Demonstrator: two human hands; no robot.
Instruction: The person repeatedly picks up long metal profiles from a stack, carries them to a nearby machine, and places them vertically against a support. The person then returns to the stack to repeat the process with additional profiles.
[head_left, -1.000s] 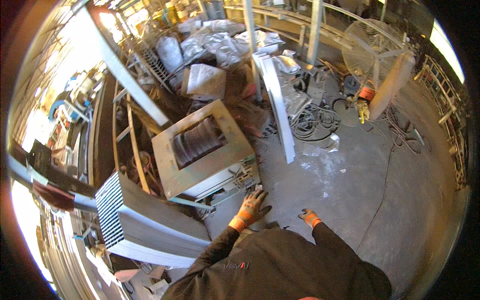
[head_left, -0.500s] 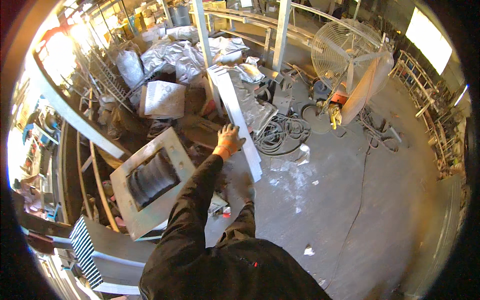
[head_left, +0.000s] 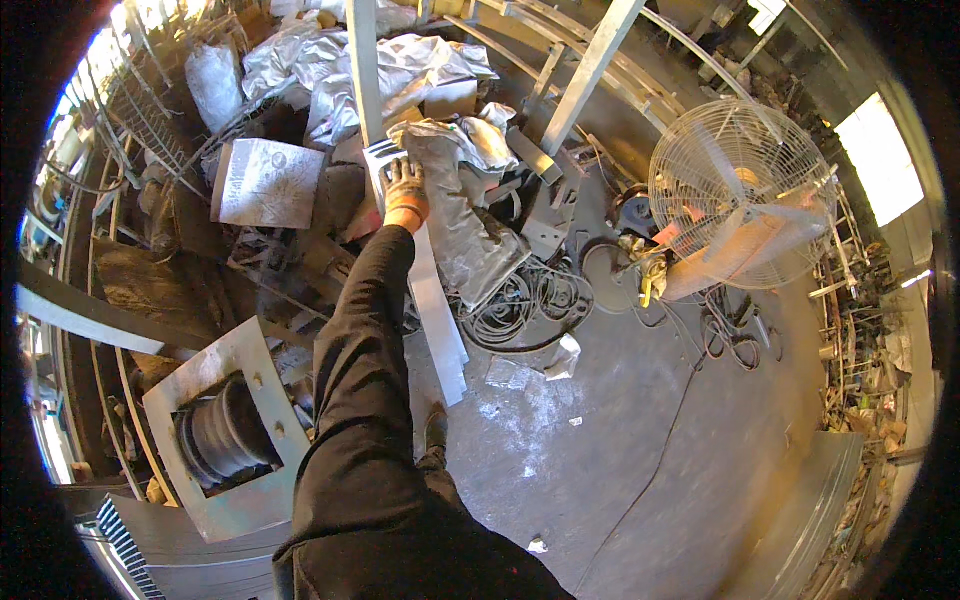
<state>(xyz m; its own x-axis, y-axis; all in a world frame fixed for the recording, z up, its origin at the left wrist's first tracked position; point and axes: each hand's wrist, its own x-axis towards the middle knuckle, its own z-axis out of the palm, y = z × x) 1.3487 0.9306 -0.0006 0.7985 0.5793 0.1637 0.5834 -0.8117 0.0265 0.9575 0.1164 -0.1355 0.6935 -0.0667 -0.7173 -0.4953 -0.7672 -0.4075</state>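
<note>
Your gloved left hand (head_left: 405, 193) is at the upper end of the pale metal strips (head_left: 437, 320), fingers extended and slightly parted; I cannot tell whether they grip. Your right hand is out of view. The strips slope from beside 1 upright post (head_left: 364, 70) toward the floor (head_left: 640, 420), near coiled cables (head_left: 497, 318) and 1 large fan (head_left: 741, 211).

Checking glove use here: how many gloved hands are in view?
1: the left hand, at the upper end of the pale strips. The right hand isn't visible.
</note>
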